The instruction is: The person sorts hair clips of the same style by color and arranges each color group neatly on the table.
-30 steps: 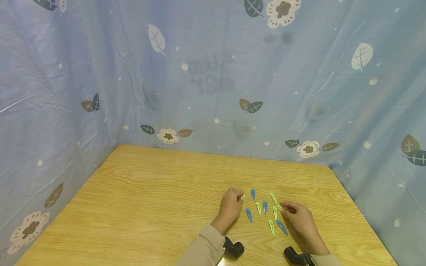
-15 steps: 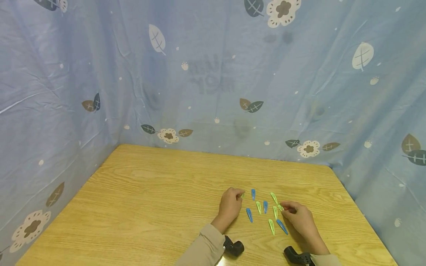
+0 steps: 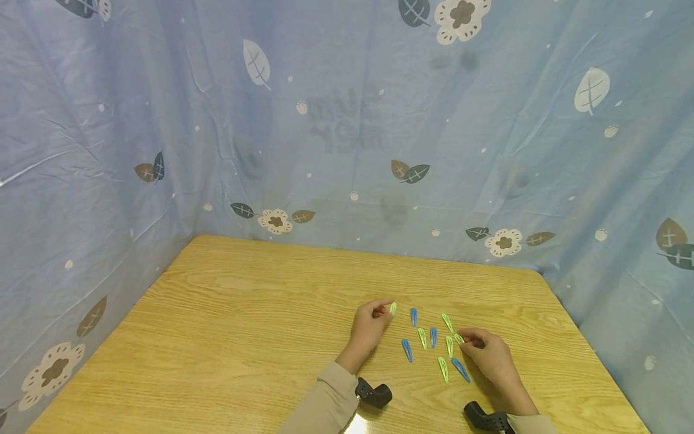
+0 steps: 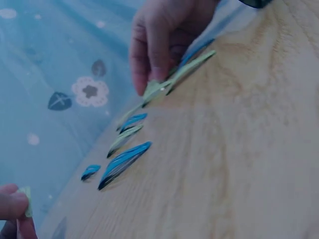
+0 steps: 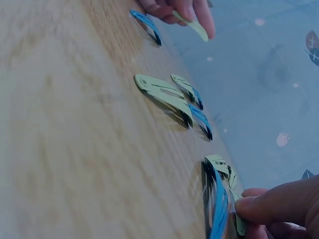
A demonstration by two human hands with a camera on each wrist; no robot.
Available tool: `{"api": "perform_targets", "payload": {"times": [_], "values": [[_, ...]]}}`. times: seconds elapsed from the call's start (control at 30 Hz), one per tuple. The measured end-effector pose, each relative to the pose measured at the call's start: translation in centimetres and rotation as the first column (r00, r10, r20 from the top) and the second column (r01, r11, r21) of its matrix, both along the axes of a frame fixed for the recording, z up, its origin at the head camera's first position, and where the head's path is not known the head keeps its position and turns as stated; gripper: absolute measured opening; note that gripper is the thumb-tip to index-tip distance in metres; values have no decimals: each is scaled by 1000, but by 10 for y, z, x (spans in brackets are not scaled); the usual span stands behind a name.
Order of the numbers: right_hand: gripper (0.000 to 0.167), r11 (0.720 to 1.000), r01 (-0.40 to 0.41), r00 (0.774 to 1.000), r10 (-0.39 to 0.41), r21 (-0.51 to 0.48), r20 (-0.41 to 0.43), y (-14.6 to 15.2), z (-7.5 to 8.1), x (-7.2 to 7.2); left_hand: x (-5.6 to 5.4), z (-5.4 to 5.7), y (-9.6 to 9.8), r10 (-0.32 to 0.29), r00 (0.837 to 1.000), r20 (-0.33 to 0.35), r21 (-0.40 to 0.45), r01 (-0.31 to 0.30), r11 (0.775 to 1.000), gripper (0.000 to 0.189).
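Green clips [image 3: 443,369] number six, and blue clips [image 3: 406,350] number four.

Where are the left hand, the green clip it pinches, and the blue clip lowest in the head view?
Left hand [image 3: 368,325]: head view, on the back of the hand.
Green clip [image 5: 198,30]: right wrist view, on its exposed end.
Blue clip [image 3: 460,369]: head view, midway along its length.

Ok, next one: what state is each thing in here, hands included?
Left hand: pinching
Green clip in left hand: raised off the table
Right hand: pinching
Green clip in right hand: gripped; whether lifted, can't tell
Four blue clips: lying on the table
Four other green clips: lying on the table
Curtain: hanging, creased
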State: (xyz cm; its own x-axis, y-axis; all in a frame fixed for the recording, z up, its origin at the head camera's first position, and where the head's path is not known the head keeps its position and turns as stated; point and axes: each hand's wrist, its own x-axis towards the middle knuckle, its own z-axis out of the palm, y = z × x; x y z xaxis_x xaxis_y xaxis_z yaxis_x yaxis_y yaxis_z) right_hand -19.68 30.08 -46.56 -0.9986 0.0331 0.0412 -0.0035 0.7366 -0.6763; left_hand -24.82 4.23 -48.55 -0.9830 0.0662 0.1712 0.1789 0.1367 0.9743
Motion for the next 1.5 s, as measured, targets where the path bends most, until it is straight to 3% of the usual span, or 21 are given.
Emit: {"api": "perform_targets", "payload": {"times": [0.23,0.33,0.47,0.53,0.8,0.93,1.13,1.5], "values": [[29,1000,15,1000,-15,-11,2,3,0,-1,-3,3,-10,-68,995,74,192,53,980,32],[29,1000,20,1000,-20,-9,0,2,2,-1,-2,11,-17,-83,990,118,245,52,968,33],[28,1000,21,1000,-21,2,-10,3,2,-2,-5,11,-28,-76,986,152,286,30,958,31],[28,1000,23,1000,-23,4,-14,3,1,-2,-9,6,-32,-47,987,155,272,3,962,30],[28,1000,30,999,-30,2,-15,3,-2,-1,-16,4,-53,87,986,143,187,-113,976,27],[27,999,32,999,-32,-1,-17,3,-2,0,-20,3,-60,184,979,90,62,-190,980,25],[27,1000,30,999,-30,-6,-26,2,-3,0,-24,1,-65,303,953,2,-151,-299,942,23],[27,1000,30,999,-30,1,-36,0,-4,-1,-28,4,-66,303,948,-99,-312,-319,895,24]]}}
